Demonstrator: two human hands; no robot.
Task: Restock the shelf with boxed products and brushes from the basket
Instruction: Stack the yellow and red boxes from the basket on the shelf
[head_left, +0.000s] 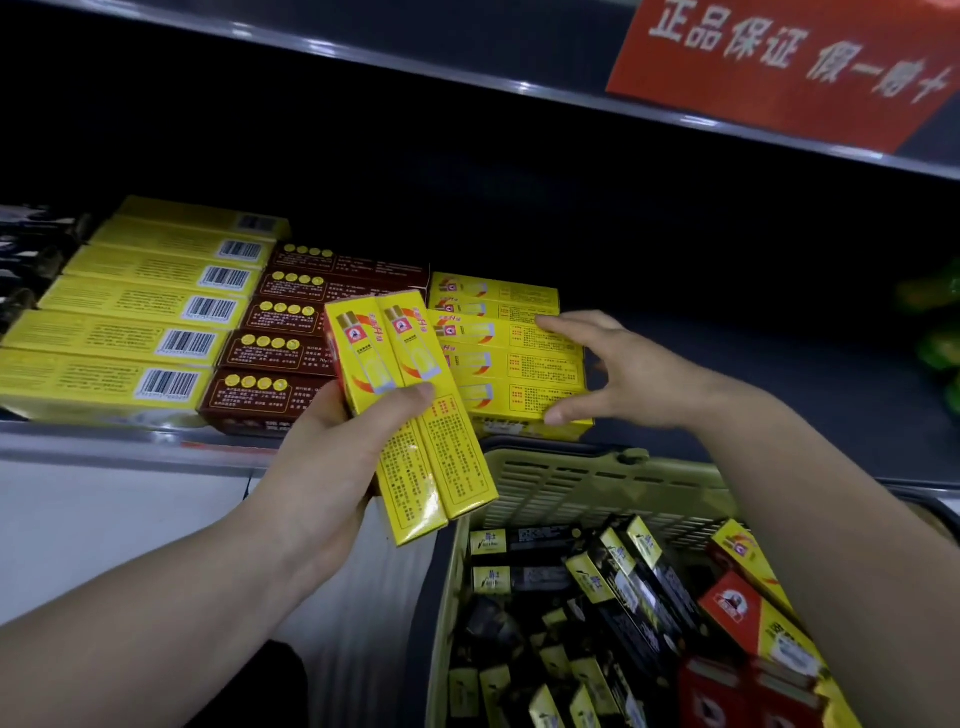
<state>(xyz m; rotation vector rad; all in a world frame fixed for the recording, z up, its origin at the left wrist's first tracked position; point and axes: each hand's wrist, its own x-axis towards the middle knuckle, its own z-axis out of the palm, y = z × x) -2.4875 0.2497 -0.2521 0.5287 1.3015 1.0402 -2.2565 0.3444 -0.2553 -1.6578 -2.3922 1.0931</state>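
While the left hand (322, 467) holds two yellow boxes (415, 410) side by side just above the far left corner of the basket (571, 483), grip clamped round their middle, their long axis slants from the logo end, up toward the shelf (130, 439), down to the near end over the basket rim. Beyond the basket's far wall the right hand (628, 374) lies spread, grip apart, fingertips and thumb touching the shelf stack (524, 364) of like boxes lying crosswise. Inside the basket, black boxes (623, 587) and red-and-yellow boxes (743, 608) are partly cut off by the frame and the right forearm.
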